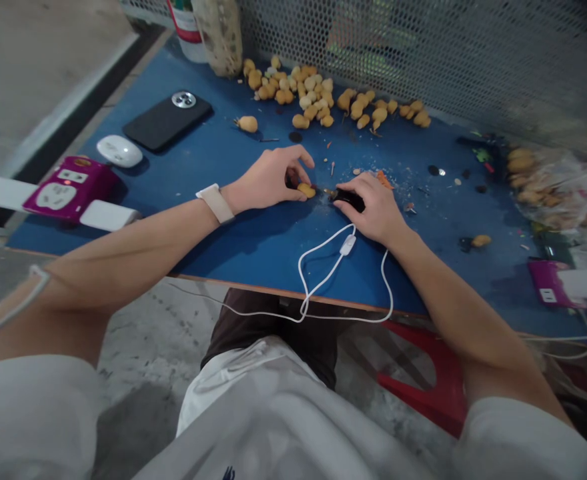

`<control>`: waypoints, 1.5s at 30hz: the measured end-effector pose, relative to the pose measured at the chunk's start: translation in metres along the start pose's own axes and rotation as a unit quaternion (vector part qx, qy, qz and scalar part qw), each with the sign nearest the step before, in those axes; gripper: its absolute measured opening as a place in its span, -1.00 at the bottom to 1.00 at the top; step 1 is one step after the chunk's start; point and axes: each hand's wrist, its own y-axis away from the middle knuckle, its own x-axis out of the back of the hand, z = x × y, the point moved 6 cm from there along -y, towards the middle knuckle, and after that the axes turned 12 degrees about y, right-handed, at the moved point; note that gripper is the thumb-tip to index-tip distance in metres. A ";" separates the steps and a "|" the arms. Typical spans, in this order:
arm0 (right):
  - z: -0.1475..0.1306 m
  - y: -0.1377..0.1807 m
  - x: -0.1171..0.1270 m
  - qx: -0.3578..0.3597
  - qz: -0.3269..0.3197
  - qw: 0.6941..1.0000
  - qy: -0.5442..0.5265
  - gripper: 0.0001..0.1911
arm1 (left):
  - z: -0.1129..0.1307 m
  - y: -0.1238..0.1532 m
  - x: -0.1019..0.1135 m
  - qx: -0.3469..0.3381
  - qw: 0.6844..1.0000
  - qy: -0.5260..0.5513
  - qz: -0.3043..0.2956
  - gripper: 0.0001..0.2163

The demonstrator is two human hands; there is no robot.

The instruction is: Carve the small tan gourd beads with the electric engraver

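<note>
My left hand (272, 179) pinches a small yellow gourd-shaped piece (306, 191) against the blue table (253, 233). My right hand (371, 207) grips a black corded tool (348, 198), its tip pointing at the yellow piece. A white cable with an inline switch (347, 245) runs from the tool, loops over the table's near edge and hangs down. A pale band sits on my left wrist (216, 203).
A heap of yellow gourd pieces (313, 93) lies at the back by a mesh fence. A black phone (167, 120), white case (119, 151) and magenta power strip (68, 190) sit left. A plastic bag of pieces (548, 183) and another magenta strip (548, 283) sit right. Below is a red stool (423, 393).
</note>
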 end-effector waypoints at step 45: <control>-0.002 0.001 0.007 0.005 -0.006 1.000 0.011 -0.57 | -0.002 0.000 -0.002 -0.020 1.000 0.006 0.011 -0.52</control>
